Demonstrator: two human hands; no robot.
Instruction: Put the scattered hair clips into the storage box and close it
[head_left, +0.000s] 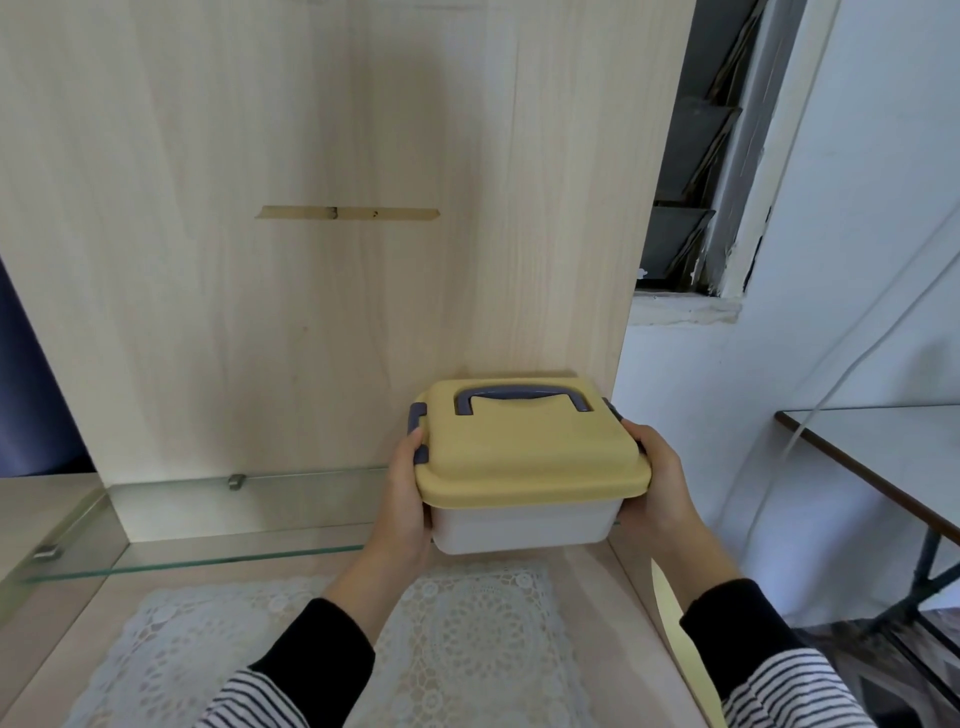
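1. The storage box is far right against the wooden back panel, at the right end of the glass shelf; can't tell if it's resting or lifted
2. left hand and right hand each grip one side of it
3. yellow lid is on; no loose hair clips in sight, so I'd guess it's nearly done; maybe just the latches left to check

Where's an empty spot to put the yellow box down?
The lace mat, below the storage box, is bare between the arms. The glass shelf, left of the left hand and along the wooden back panel, is bare too. It is crowded only at the shelf's right end, where that hand and the right hand hold the box.
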